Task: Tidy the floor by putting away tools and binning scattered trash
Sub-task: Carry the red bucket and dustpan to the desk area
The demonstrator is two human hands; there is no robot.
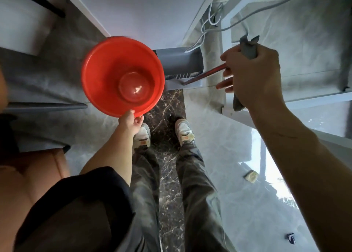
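My left hand (131, 123) grips the near rim of a red plastic basin (122, 76), held out over the floor in front of my feet. My right hand (251, 74) is closed around a grey tool handle (247, 48) and a dark red pole (205, 74). The pole runs down to a grey dustpan (179, 61) with a toothed edge, standing on the floor against the wall. A crumpled pale scrap (251, 176) lies on the floor to my right. A small dark object (290, 238) lies nearer the bottom right.
White cables (207, 29) trail down beside a white frame (224, 42) behind the dustpan. A white wall panel (144, 13) stands straight ahead. A dark marble strip (169, 107) runs between grey floor tiles under my shoes. Grey furniture edges sit at left.
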